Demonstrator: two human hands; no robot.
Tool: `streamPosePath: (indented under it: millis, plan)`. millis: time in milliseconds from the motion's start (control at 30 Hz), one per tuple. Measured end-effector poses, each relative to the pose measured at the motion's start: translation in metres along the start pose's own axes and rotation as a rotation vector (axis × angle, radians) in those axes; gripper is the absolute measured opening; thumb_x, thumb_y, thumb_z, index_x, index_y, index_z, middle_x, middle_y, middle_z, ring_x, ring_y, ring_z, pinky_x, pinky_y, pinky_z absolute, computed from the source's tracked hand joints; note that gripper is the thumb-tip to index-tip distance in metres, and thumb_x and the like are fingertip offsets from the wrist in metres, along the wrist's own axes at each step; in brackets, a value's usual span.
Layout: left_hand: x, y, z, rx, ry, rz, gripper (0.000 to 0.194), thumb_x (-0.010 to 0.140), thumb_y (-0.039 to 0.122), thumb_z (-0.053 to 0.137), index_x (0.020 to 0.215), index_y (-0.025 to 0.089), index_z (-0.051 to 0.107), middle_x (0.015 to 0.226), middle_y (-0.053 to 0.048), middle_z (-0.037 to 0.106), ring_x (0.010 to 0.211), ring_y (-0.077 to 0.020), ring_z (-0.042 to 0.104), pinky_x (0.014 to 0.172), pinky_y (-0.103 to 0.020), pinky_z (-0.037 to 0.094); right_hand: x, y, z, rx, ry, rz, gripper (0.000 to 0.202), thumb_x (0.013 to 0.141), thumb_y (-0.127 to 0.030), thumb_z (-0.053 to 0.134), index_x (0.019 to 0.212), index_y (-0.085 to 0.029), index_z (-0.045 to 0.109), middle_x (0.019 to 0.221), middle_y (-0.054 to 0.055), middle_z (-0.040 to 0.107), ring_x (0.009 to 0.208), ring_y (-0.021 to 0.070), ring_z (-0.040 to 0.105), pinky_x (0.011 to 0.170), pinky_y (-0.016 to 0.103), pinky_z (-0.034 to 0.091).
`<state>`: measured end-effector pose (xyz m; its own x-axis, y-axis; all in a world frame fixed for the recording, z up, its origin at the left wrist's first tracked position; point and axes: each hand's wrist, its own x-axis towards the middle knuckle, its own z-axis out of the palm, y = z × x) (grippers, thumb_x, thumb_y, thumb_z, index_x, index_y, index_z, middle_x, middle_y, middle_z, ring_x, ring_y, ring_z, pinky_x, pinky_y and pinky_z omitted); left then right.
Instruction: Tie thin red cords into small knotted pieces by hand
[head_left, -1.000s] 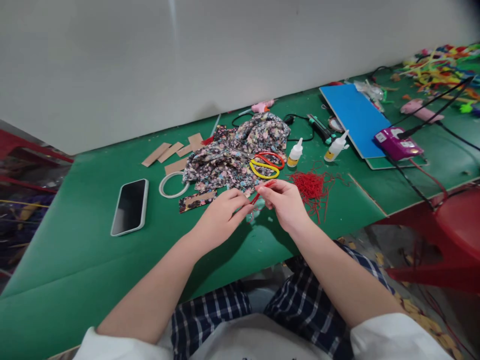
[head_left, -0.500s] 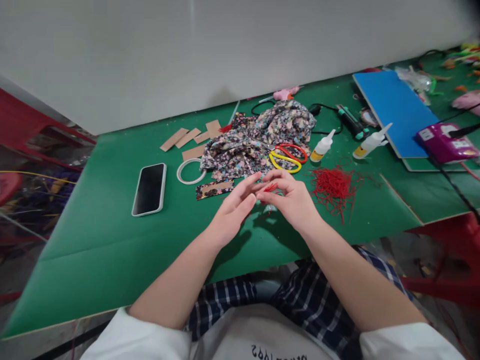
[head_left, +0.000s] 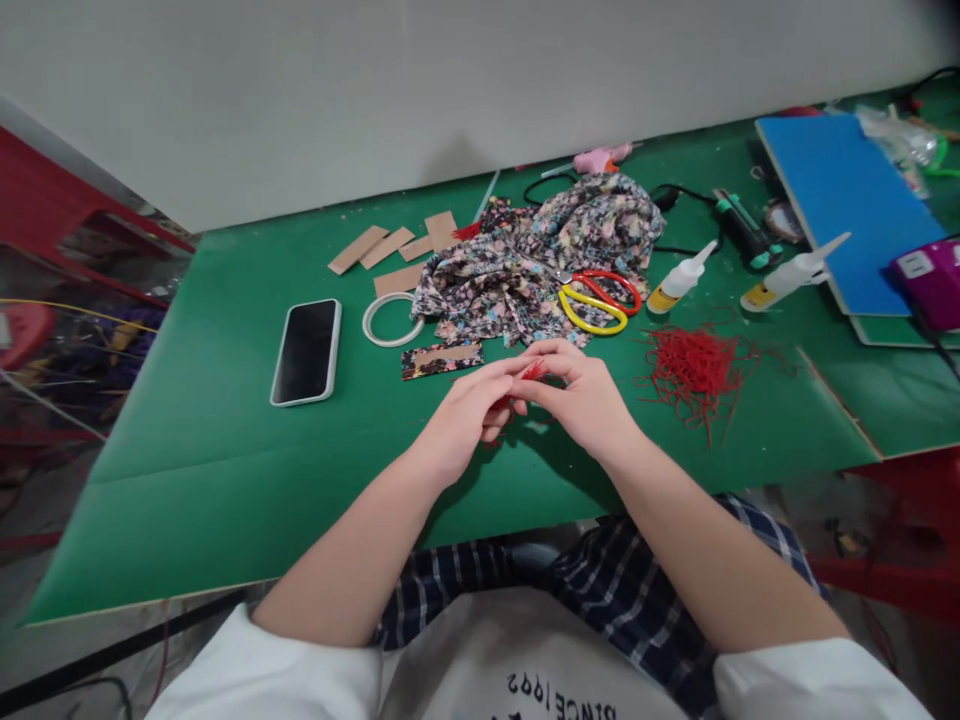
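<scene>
My left hand point(head_left: 471, 415) and my right hand point(head_left: 576, 395) meet over the green table point(head_left: 225, 480). Red threads point(head_left: 533, 371) show between the thumb and fingers of my right hand, which is closed on them. The fingers of my left hand are curled in against my right fingertips; whatever they pinch is hidden. Beyond the hands lie a floral-covered strip point(head_left: 442, 360), floral cloth point(head_left: 495, 295) and scissors point(head_left: 596, 303) with red and yellow handles. A loose pile of red threads point(head_left: 694, 370) lies to the right of my right hand.
A phone point(head_left: 306, 352) and a white tape roll point(head_left: 391, 320) lie at the left, with cardboard pieces point(head_left: 360, 250) behind. Two glue bottles point(head_left: 679, 280) stand at the right, near a cutter point(head_left: 746, 230) and a blue board point(head_left: 847, 210).
The view has shifted, so the table items appear farther right. My left fingers, more extended before, are now curled in, and a small clear item below the hands is no longer distinct.
</scene>
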<state>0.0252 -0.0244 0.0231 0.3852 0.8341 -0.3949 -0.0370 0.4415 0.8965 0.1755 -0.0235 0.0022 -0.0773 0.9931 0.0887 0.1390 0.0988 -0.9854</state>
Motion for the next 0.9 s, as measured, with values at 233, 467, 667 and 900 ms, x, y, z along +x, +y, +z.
streamPosePath:
  millis: [233,467,667,900]
  plan:
    - [-0.012,-0.003,0.005,-0.068,0.073,-0.040,0.039,0.078,0.026,0.048,0.114,0.019,0.060,0.062,0.003,0.048,0.041,-0.0016,0.023,0.038,-0.015,0.012,0.001,-0.003,0.005,-0.005,-0.087,0.013,0.012,0.069,-0.022,0.072,0.058,-0.022,0.068,0.081,0.001,0.060,0.083,0.0146,0.056,0.085,0.034,0.041]
    - [-0.021,-0.010,-0.005,0.127,0.225,0.194,0.036,0.080,0.027,0.047,0.112,0.018,0.061,0.067,0.002,0.056,0.044,-0.0039,0.034,0.040,-0.016,0.022,0.010,-0.013,0.006,-0.120,-0.105,-0.160,0.013,0.070,-0.028,0.071,0.060,-0.021,0.066,0.085,0.002,0.062,0.088,0.0172,0.057,0.087,0.037,0.041]
    - [-0.037,-0.016,-0.042,0.916,0.380,0.536,0.037,0.087,0.027,0.043,0.121,0.017,0.054,0.112,-0.009,0.063,0.104,-0.0185,0.057,0.094,-0.038,0.044,0.026,0.010,-0.002,-0.130,0.015,-0.175,0.016,0.069,-0.029,0.070,0.060,-0.019,0.062,0.081,0.002,0.061,0.079,0.0158,0.055,0.079,0.035,0.042]
    - [-0.183,-0.104,-0.092,1.250,0.682,0.671,0.017,0.082,0.012,0.046,0.082,0.022,0.060,0.080,-0.006,0.064,0.080,-0.0210,0.062,0.075,-0.039,0.053,0.033,0.033,-0.001,-0.226,0.095,-0.180,0.017,0.069,-0.030,0.067,0.061,-0.018,0.059,0.074,0.001,0.058,0.072,0.0147,0.050,0.074,0.033,0.039]
